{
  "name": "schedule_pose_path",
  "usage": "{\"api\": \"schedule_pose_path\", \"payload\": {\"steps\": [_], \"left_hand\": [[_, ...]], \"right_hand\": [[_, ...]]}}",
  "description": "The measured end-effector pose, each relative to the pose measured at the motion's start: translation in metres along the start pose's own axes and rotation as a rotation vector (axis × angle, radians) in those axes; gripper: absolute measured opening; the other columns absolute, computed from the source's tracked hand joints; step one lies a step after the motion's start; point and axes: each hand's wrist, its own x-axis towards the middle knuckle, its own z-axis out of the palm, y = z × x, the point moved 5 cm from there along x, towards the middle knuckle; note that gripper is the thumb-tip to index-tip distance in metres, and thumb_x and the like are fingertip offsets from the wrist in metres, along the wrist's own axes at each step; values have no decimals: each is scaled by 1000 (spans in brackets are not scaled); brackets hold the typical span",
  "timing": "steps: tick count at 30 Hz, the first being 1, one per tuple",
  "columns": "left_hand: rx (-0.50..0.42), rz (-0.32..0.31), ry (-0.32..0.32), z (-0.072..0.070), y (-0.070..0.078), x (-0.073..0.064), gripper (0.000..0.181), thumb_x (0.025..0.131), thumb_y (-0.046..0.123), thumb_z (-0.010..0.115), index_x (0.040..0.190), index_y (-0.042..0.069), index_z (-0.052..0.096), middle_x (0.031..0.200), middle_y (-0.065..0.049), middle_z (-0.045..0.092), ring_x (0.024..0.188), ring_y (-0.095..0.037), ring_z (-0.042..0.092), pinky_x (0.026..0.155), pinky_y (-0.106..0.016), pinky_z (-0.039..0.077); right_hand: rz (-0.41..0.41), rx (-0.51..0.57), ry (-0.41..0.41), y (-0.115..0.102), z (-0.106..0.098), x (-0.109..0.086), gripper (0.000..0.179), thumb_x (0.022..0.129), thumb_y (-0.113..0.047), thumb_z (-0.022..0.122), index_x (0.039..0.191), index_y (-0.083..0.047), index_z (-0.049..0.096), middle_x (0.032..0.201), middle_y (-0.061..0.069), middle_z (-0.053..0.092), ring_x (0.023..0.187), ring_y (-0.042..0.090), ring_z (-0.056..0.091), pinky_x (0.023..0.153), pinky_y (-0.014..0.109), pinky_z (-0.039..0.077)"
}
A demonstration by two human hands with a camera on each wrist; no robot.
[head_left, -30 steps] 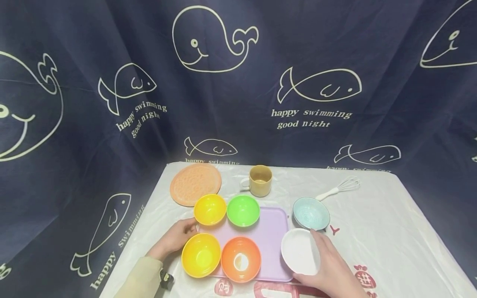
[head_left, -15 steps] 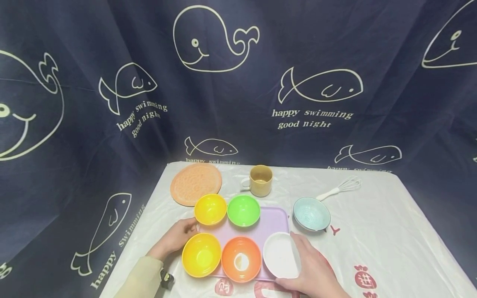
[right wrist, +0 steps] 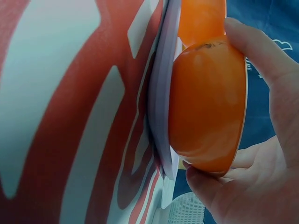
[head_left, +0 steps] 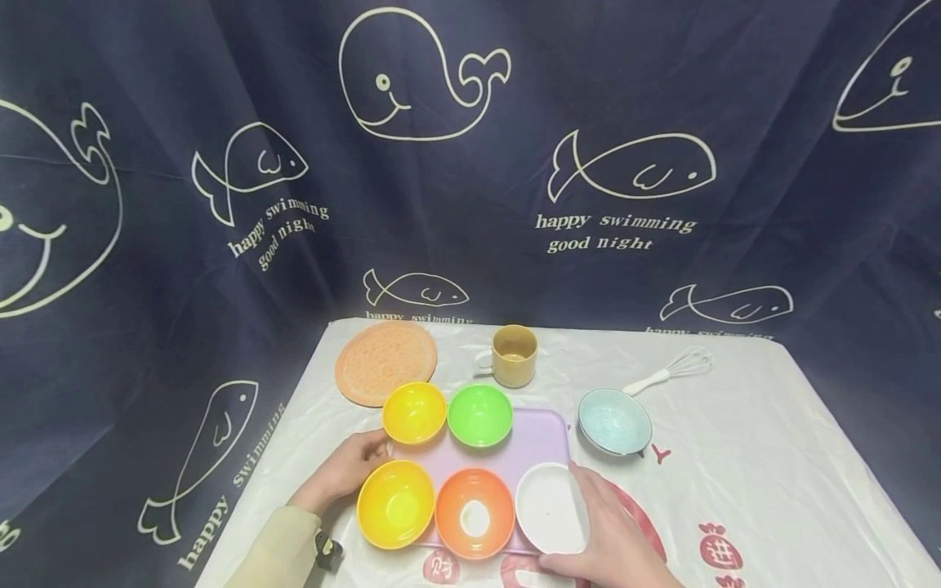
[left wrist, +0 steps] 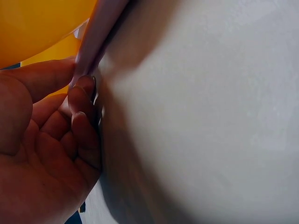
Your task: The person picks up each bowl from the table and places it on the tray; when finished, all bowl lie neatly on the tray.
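My left hand (head_left: 347,469) pinches the left edge of the lilac tray (head_left: 540,437); in the left wrist view, thumb and fingers meet on the tray's rim (left wrist: 88,51). My right hand (head_left: 613,527) grips a bowl (head_left: 551,506), white inside and orange outside, at the tray's front right corner. The right wrist view has that bowl's orange side (right wrist: 208,107) between thumb and fingers, low against the tray. An orange bowl (head_left: 475,490) sits just left of it, then a yellow bowl (head_left: 397,502). Behind them are a smaller yellow bowl (head_left: 415,414) and a green bowl (head_left: 480,416).
A light blue bowl (head_left: 614,420) stands right of the tray, with a white whisk (head_left: 669,374) behind it. Toward the back are a tan mug (head_left: 514,357) and a round orange mat (head_left: 385,363). A dark printed curtain (head_left: 470,204) hangs behind the table.
My right hand has carried the white-lined bowl left from the tray's right edge to beside the orange bowl, with only a slight shift lately. My left hand stays at the tray's edge.
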Motion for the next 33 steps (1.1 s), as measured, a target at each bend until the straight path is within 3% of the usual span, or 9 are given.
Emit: {"api": "schedule_pose_path", "payload": {"steps": [6, 11, 14, 18, 21, 26, 33], "left_hand": [[-18, 4, -3, -1, 3, -1, 48, 100, 15, 69, 148, 18, 61, 76, -1, 57, 88, -21, 58, 85, -46, 44], [-14, 6, 2, -2, 3, -1, 48, 100, 17, 69, 147, 21, 62, 77, 0, 56, 102, -21, 57, 89, -49, 42], [-8, 0, 9, -2, 1, -1, 47, 100, 18, 69, 147, 22, 63, 79, 0, 56, 106, -21, 55, 91, -50, 41], [-16, -9, 13, -2, 1, -2, 47, 100, 17, 70, 146, 22, 63, 78, 0, 56, 101, -21, 56, 89, -49, 42], [-20, -11, 13, -3, 3, -2, 47, 99, 17, 71, 146, 22, 63, 76, -1, 56, 98, -20, 57, 87, -49, 42], [-15, -14, 17, -4, 4, -3, 47, 100, 18, 71, 146, 23, 64, 77, 0, 56, 102, -20, 56, 88, -49, 41], [-31, 1, -2, -1, 1, -2, 46, 101, 18, 68, 147, 20, 63, 73, 0, 53, 87, -20, 57, 84, -46, 43]], "right_hand": [[-56, 3, 32, -2, 0, 1, 129, 52, -70, 95, 156, -15, 45, 145, -7, 55, 126, 15, 54, 104, 47, 46], [-70, 29, 12, -5, -2, 4, 132, 51, -70, 96, 160, -23, 38, 148, -9, 53, 125, 12, 54, 104, 43, 45], [2, 17, 5, -5, -11, 6, 133, 52, -75, 92, 159, -18, 39, 151, 0, 52, 126, 18, 56, 102, 49, 47], [67, -16, 39, 1, -33, 13, 134, 56, -75, 90, 159, -7, 37, 156, 18, 46, 133, 38, 53, 104, 62, 43], [50, -52, 90, 12, -54, 22, 132, 61, -70, 91, 158, 0, 36, 156, 26, 42, 137, 48, 46, 105, 68, 39], [63, -51, 161, 43, -83, 41, 131, 64, -61, 95, 158, 5, 32, 155, 29, 41, 139, 51, 41, 104, 71, 37], [125, -92, 113, 87, -85, 61, 134, 67, -59, 94, 154, 18, 26, 151, 41, 36, 138, 59, 37, 106, 72, 33]]}}
